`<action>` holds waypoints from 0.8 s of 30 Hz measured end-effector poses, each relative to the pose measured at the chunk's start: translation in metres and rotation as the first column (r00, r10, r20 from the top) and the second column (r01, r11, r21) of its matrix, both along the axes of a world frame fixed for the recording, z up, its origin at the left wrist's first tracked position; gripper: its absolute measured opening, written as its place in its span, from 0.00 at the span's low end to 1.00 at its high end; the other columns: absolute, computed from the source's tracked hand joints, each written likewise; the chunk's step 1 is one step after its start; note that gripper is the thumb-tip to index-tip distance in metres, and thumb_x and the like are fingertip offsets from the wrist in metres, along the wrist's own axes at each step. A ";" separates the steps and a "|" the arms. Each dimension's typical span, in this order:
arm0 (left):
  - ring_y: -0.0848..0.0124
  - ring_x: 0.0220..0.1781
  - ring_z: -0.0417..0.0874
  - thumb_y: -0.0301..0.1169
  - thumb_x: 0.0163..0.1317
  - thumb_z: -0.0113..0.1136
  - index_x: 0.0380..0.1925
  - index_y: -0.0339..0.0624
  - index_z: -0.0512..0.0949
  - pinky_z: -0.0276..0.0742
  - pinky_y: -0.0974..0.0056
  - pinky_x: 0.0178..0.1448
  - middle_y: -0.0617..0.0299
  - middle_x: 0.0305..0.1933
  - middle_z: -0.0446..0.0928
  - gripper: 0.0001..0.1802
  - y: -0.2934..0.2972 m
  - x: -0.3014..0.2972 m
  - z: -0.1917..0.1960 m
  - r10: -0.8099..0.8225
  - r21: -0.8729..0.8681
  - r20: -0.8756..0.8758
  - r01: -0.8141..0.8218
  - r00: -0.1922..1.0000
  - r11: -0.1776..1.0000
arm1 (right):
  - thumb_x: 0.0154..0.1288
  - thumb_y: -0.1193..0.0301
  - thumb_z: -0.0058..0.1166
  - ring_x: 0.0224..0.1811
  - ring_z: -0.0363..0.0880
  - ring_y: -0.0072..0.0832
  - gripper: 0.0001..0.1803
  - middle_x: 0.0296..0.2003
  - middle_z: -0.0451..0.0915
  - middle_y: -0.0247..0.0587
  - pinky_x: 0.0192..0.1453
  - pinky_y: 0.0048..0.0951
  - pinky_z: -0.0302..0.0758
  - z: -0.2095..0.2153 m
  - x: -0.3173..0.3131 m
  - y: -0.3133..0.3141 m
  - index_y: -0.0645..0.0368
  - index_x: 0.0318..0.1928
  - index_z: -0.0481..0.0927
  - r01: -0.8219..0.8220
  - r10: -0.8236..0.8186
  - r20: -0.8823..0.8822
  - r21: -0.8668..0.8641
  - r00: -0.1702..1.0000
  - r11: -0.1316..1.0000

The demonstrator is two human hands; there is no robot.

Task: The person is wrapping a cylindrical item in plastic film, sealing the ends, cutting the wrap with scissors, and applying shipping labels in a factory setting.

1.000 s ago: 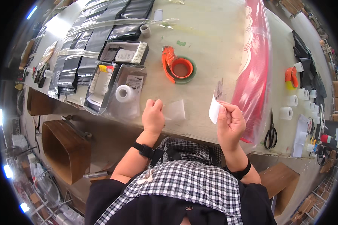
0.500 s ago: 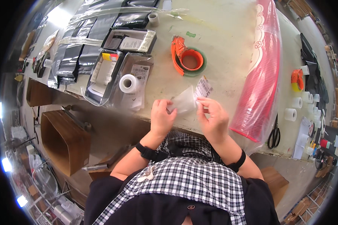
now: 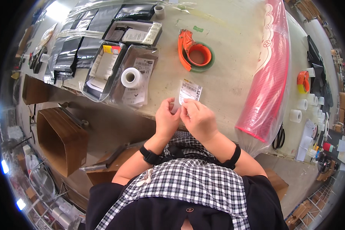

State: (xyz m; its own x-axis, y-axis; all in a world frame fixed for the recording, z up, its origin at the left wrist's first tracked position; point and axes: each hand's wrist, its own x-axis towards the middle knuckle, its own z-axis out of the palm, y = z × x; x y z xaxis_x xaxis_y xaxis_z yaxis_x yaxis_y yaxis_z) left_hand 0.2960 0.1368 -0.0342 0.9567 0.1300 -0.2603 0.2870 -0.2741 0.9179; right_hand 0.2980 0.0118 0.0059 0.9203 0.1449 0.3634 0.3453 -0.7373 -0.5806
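Above the table's front edge, a white printed label (image 3: 189, 91) lies flat beyond my fingertips, its lower edge pinched between the thumb and fingers of my right hand (image 3: 201, 119). My left hand (image 3: 167, 120) is right beside it, its fingers closed and almost touching the right ones. A sliver of something pale shows between the left fingertips; most of it is hidden. Farther up stands an orange tape dispenser (image 3: 185, 50) with a green-edged roll. To the right lies a long pink roll (image 3: 262, 92) wrapped in clear plastic.
Left of my hands are dark open boxes (image 3: 157, 37) with labels and a clear-wrapped white roll (image 3: 130, 77). Black plastic bags (image 3: 86, 51) lie behind them. Scissors (image 3: 278, 138), another orange dispenser (image 3: 303, 81) and several small rolls sit at right. A cardboard box (image 3: 61, 143) stands below the table's left side.
The label has come off the translucent sheet that was stretched between my hands. My right hand has moved left with the label, close to my left hand, and the sheet is mostly out of sight.
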 end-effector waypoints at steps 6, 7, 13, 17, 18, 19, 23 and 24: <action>0.70 0.34 0.82 0.31 0.56 0.66 0.47 0.34 0.75 0.77 0.66 0.40 0.56 0.35 0.82 0.21 0.004 -0.005 -0.011 -0.005 -0.035 -0.005 0.005 1.000 0.999 | 0.53 0.75 0.60 0.32 0.82 0.37 0.06 0.36 0.83 0.39 0.35 0.33 0.80 0.000 -0.002 0.008 0.58 0.32 0.77 -0.026 0.022 -0.073 -0.049 0.997 0.998; 0.71 0.35 0.82 0.31 0.56 0.65 0.48 0.34 0.75 0.77 0.67 0.41 0.56 0.36 0.82 0.20 0.005 -0.006 -0.016 -0.020 -0.042 0.007 0.020 1.000 0.999 | 0.53 0.75 0.60 0.32 0.82 0.37 0.06 0.36 0.83 0.39 0.35 0.33 0.80 -0.001 -0.002 0.008 0.58 0.32 0.77 -0.025 0.022 -0.074 -0.048 0.997 0.999; 0.73 0.40 0.82 0.28 0.59 0.61 0.51 0.34 0.74 0.78 0.67 0.45 0.58 0.41 0.82 0.20 0.017 -0.003 -0.014 -0.147 -0.386 -0.123 0.089 0.982 0.918 | 0.53 0.74 0.59 0.34 0.83 0.36 0.05 0.36 0.83 0.39 0.37 0.33 0.80 -0.010 -0.004 0.007 0.58 0.32 0.78 -0.062 0.060 -0.066 -0.026 0.996 0.998; 0.72 0.47 0.81 0.22 0.61 0.54 0.53 0.34 0.73 0.78 0.67 0.52 0.57 0.49 0.79 0.18 0.024 0.004 0.008 -0.256 -0.833 -0.241 -0.065 0.936 0.550 | 0.52 0.74 0.60 0.42 0.82 0.37 0.06 0.42 0.81 0.42 0.43 0.34 0.80 -0.007 -0.005 0.002 0.58 0.32 0.78 -0.128 0.125 -0.072 -0.045 0.990 0.991; 0.72 0.47 0.81 0.22 0.61 0.54 0.53 0.34 0.73 0.78 0.67 0.52 0.57 0.49 0.79 0.18 0.029 0.005 0.010 -0.259 -0.832 -0.241 -0.062 0.935 0.551 | 0.51 0.74 0.60 0.45 0.81 0.38 0.06 0.44 0.81 0.43 0.45 0.34 0.80 -0.005 -0.005 0.001 0.58 0.32 0.79 -0.162 0.159 -0.069 -0.046 0.985 0.986; 0.72 0.48 0.80 0.21 0.62 0.53 0.52 0.35 0.73 0.78 0.66 0.52 0.58 0.50 0.78 0.17 0.034 0.007 0.012 -0.267 -0.869 -0.285 -0.131 0.921 0.478 | 0.51 0.74 0.60 0.45 0.81 0.38 0.06 0.44 0.81 0.43 0.45 0.34 0.80 -0.007 -0.006 -0.001 0.58 0.32 0.79 -0.159 0.155 -0.068 -0.044 0.985 0.986; 0.72 0.47 0.81 0.26 0.67 0.52 0.49 0.36 0.74 0.79 0.65 0.52 0.59 0.47 0.79 0.12 0.029 0.005 0.006 -0.173 -0.770 -0.351 -0.179 0.920 0.613 | 0.50 0.74 0.62 0.52 0.77 0.42 0.10 0.49 0.77 0.47 0.51 0.36 0.77 -0.006 -0.009 -0.004 0.60 0.36 0.80 -0.295 0.295 -0.043 0.005 0.955 0.956; 0.72 0.46 0.81 0.27 0.68 0.52 0.48 0.36 0.74 0.79 0.65 0.51 0.59 0.46 0.79 0.11 0.029 0.003 0.004 -0.149 -0.722 -0.314 -0.134 0.938 0.679 | 0.49 0.74 0.63 0.54 0.75 0.43 0.12 0.50 0.76 0.48 0.53 0.37 0.77 -0.003 -0.010 -0.006 0.61 0.37 0.81 -0.352 0.355 -0.054 0.044 0.933 0.935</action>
